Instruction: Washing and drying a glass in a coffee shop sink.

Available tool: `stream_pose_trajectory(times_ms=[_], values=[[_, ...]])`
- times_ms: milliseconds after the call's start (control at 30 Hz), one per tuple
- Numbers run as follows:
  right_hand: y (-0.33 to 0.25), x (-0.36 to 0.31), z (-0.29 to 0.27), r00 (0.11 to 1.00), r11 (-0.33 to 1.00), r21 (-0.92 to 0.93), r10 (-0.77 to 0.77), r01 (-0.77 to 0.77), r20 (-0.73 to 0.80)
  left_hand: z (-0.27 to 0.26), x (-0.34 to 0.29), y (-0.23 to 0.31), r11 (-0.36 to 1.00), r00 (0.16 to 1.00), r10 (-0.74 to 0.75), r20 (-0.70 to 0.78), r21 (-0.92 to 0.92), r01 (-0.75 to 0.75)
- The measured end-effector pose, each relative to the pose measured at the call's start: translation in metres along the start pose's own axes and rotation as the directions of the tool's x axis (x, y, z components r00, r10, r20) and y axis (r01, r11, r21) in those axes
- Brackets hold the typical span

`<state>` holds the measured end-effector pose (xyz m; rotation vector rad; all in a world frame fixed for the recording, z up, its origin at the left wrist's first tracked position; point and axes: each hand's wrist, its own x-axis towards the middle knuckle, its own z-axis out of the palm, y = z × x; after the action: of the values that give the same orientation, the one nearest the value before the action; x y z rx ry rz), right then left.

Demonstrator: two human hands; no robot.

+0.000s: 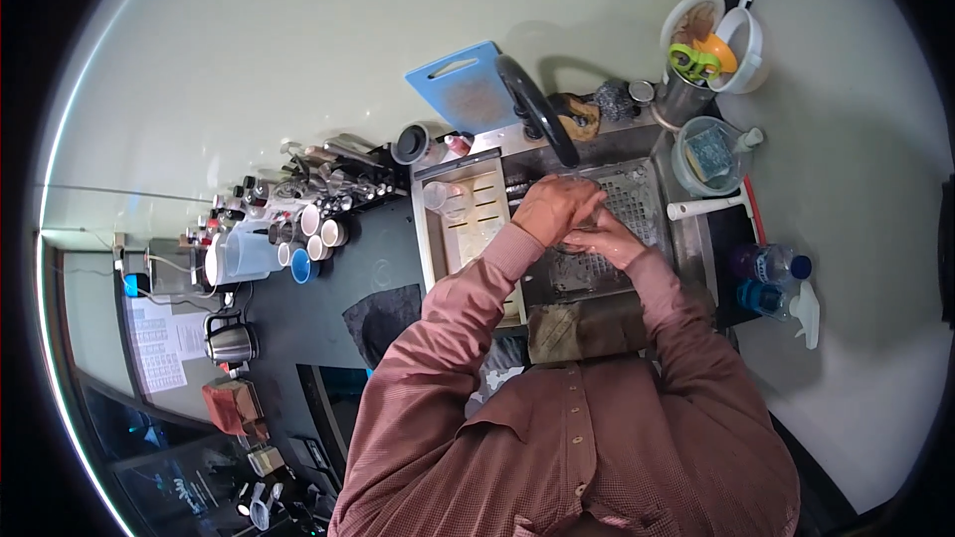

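Over the sink (637,201), under the black faucet (537,109), I judge I'm mid-wash: my left hand (554,207) wraps the top of a clear glass (577,239) while my right hand (607,244) cups it below. Next calls for a firm hold on slippery glass, then a move toward the white drying rack (468,229) at the sink's left edge.

A kitchen: steel sink (637,201), black tap (537,109), mugs (316,231), kettle (229,340), blue chopping board (463,88).

Head view, straight down over sink (637,189).

Buttoned, long-sleeved reddish-brown checked shirt (557,438)
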<state>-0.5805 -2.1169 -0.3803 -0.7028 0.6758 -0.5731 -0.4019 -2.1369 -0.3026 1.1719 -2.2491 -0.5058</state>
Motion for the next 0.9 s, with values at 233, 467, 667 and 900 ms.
stream_pose_trajectory(times_ms=[233,467,667,900], values=[[0.001,0.021,-0.022,0.734,0.532,-0.718,-0.678,0.448,-0.045,-0.036,0.002,0.052,0.830,0.892,-0.200,0.405,0.554,-0.066],[-0.007,0.021,-0.023,0.620,0.266,-0.797,-0.767,0.541,0.165,-0.024,0.047,0.035,0.891,0.446,-0.449,0.774,0.425,0.159],[0.022,0.022,-0.015,0.630,0.360,-0.857,-0.775,0.369,-0.055,0.003,0.024,0.008,0.959,0.689,-0.280,0.669,0.170,0.226],[0.044,0.034,-0.024,0.598,0.371,-0.821,-0.800,0.434,-0.045,0.007,0.042,0.028,0.841,0.536,-0.528,0.658,0.491,0.227]])
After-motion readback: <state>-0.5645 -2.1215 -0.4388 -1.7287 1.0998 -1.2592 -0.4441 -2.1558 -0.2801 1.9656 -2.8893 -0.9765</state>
